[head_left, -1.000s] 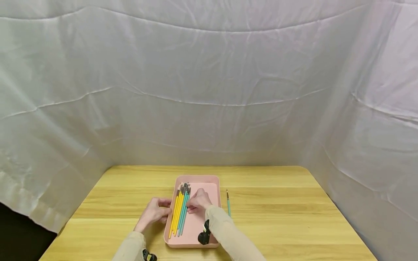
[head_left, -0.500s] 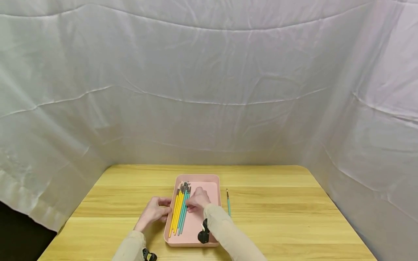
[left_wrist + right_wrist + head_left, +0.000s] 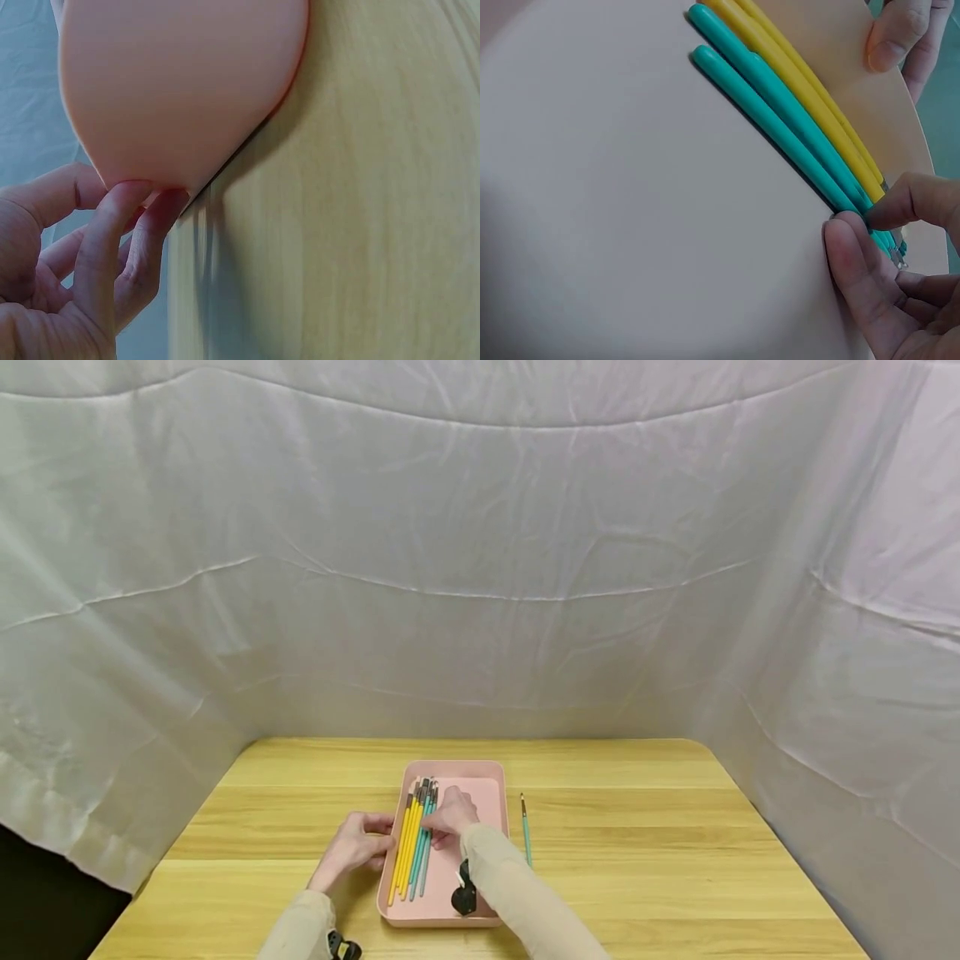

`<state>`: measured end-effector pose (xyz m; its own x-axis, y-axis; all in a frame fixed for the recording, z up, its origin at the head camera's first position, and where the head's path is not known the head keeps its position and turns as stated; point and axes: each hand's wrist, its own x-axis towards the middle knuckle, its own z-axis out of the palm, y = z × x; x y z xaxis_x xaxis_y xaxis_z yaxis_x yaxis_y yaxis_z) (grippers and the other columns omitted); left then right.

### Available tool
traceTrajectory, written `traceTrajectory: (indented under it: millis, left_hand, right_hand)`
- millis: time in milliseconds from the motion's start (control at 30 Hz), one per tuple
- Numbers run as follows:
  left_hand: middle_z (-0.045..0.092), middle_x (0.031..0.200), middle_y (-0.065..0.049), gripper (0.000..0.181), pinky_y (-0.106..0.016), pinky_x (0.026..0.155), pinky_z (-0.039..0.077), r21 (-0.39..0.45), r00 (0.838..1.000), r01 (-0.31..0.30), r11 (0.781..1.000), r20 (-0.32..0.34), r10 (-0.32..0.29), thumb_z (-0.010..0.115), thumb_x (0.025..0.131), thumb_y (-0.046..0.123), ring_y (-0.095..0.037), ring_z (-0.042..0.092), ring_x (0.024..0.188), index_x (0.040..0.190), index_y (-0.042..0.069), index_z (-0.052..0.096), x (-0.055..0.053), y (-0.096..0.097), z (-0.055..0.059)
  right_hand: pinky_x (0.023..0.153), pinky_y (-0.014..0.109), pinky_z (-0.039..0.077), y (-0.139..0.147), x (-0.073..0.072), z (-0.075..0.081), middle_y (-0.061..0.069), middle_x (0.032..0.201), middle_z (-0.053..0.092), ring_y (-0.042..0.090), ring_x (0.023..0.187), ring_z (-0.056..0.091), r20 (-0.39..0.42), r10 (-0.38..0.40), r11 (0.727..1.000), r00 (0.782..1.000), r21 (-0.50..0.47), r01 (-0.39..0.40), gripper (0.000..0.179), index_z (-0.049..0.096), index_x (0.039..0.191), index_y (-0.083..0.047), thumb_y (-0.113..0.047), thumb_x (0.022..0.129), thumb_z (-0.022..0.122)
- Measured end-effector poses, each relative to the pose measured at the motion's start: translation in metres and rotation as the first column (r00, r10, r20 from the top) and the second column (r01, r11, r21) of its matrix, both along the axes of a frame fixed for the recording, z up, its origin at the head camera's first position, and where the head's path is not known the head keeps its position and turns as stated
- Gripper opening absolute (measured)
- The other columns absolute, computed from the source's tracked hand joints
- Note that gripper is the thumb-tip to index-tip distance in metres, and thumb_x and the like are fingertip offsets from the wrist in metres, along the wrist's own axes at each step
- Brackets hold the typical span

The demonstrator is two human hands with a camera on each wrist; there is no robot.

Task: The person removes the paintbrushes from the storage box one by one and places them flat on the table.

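A pink tray point(image 3: 452, 922) holds several yellow paintbrushes point(image 3: 401, 853) and teal paintbrushes point(image 3: 425, 865) side by side along its left. My left hand point(image 3: 356, 846) holds the tray's left side, with fingers point(image 3: 97, 247) bent against the outer wall and its thumb over the rim in the right wrist view. Inside the tray, my right hand point(image 3: 452, 817) reaches over the teal handles. In the right wrist view, the thumb and forefinger of that right hand point(image 3: 900, 277) pinch a teal paintbrush point(image 3: 769, 124) near its ferrule. The bristle ends are mostly hidden there.
Another teal paintbrush point(image 3: 527, 835) lies on the wooden table point(image 3: 645, 860) just right of the tray, partly hidden by the right sleeve. Grey cloth point(image 3: 480, 652) hangs behind and at both sides of the table.
My right hand has shifted slightly up and left over the teal paintbrushes. The lower end of the rightmost one has swung a little right. The left hand has stayed put.
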<state>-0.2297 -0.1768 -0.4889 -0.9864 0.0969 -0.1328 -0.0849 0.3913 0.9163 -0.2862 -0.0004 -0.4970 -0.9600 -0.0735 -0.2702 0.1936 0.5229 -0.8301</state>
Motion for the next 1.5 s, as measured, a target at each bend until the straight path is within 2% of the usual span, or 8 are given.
traceTrajectory:
  millis: [233, 500, 667, 867, 1033, 1267, 1367, 1500]
  left_hand:
    - [0.067, 0.106, -0.025, 0.042, -0.032, 0.059, 0.061, 0.004, 1.000, -0.013, 1.000, 0.012, 0.013, 0.065, 0.082, -0.008, -0.016, 0.066, 0.072, 0.123, -0.015, 0.062, 0.000, 0.001, 0.000]
    - [0.067, 0.107, -0.026, 0.043, -0.032, 0.060, 0.061, 0.004, 1.000, -0.013, 1.000, 0.010, 0.013, 0.065, 0.082, -0.008, -0.016, 0.066, 0.073, 0.124, -0.015, 0.062, 0.001, 0.001, 0.000]
    - [0.067, 0.107, -0.026, 0.042, -0.032, 0.060, 0.061, -0.004, 1.000, -0.001, 1.000, 0.004, 0.001, 0.065, 0.083, -0.007, -0.017, 0.067, 0.074, 0.124, -0.015, 0.062, 0.000, 0.002, 0.000]
    - [0.068, 0.106, -0.025, 0.041, -0.032, 0.060, 0.061, -0.008, 1.000, -0.016, 1.000, 0.004, 0.016, 0.066, 0.083, -0.008, -0.017, 0.067, 0.075, 0.124, -0.015, 0.062, 0.000, 0.001, 0.000]
    - [0.067, 0.107, -0.026, 0.041, -0.033, 0.060, 0.062, -0.007, 1.000, -0.022, 1.000, 0.006, 0.022, 0.066, 0.084, -0.008, -0.018, 0.068, 0.075, 0.124, -0.014, 0.062, 0.001, 0.002, 0.000]
    - [0.068, 0.105, -0.022, 0.041, -0.032, 0.059, 0.061, -0.030, 0.998, -0.064, 0.998, 0.000, 0.064, 0.065, 0.082, -0.009, -0.017, 0.067, 0.073, 0.122, -0.012, 0.064, 0.002, 0.004, 0.000]
    - [0.068, 0.104, -0.021, 0.040, -0.032, 0.058, 0.060, -0.030, 0.997, -0.073, 0.997, -0.003, 0.073, 0.065, 0.082, -0.009, -0.017, 0.066, 0.072, 0.121, -0.011, 0.065, 0.002, 0.005, 0.000]
    - [0.069, 0.103, -0.022, 0.039, -0.032, 0.058, 0.061, -0.025, 0.998, -0.062, 0.998, -0.009, 0.061, 0.065, 0.082, -0.009, -0.017, 0.067, 0.072, 0.121, -0.012, 0.065, 0.001, 0.004, -0.001]
  right_hand:
    - [0.037, 0.023, 0.049, -0.001, -0.002, -0.002, 0.012, 0.056, 0.067, 0.013, 0.037, 0.053, -0.003, -0.001, 1.000, 1.000, 0.027, 0.001, 0.018, 0.060, 0.081, 0.000, -0.007, 0.079, 0.077]
    - [0.037, 0.023, 0.050, 0.001, 0.000, -0.001, 0.012, 0.054, 0.067, 0.011, 0.036, 0.053, -0.019, 0.013, 1.000, 1.000, -0.014, -0.013, 0.018, 0.061, 0.076, -0.001, -0.009, 0.083, 0.076]
    - [0.040, 0.024, 0.052, 0.005, 0.001, 0.001, 0.012, 0.054, 0.066, 0.010, 0.036, 0.053, -0.001, 0.041, 0.998, 0.999, -0.051, -0.041, 0.017, 0.061, 0.075, -0.003, -0.008, 0.086, 0.072]
    - [0.046, 0.027, 0.057, 0.009, 0.002, 0.006, 0.011, 0.056, 0.065, 0.011, 0.041, 0.055, 0.027, 0.080, 0.992, 0.996, -0.096, -0.077, 0.017, 0.058, 0.073, -0.002, -0.004, 0.088, 0.066]
    - [0.054, 0.031, 0.061, 0.014, 0.005, 0.011, 0.008, 0.060, 0.061, 0.013, 0.046, 0.057, 0.061, 0.112, 0.983, 0.992, -0.150, -0.101, 0.013, 0.053, 0.080, -0.003, -0.001, 0.091, 0.060]
    - [0.057, 0.031, 0.062, 0.019, 0.008, 0.014, 0.020, 0.078, 0.069, 0.014, 0.053, 0.061, 0.067, 0.140, 0.965, 0.988, -0.234, -0.121, 0.009, 0.052, 0.091, -0.002, 0.004, 0.093, 0.058]
    - [0.057, 0.031, 0.062, 0.022, 0.008, 0.015, 0.022, 0.081, 0.071, 0.014, 0.053, 0.062, 0.048, 0.148, 0.963, 0.988, -0.234, -0.133, 0.007, 0.054, 0.091, 0.000, 0.005, 0.093, 0.059]
    - [0.056, 0.029, 0.061, 0.027, 0.005, 0.017, 0.017, 0.078, 0.070, 0.012, 0.052, 0.062, 0.029, 0.176, 0.961, 0.984, -0.221, -0.165, 0.004, 0.058, 0.090, 0.003, 0.003, 0.092, 0.061]
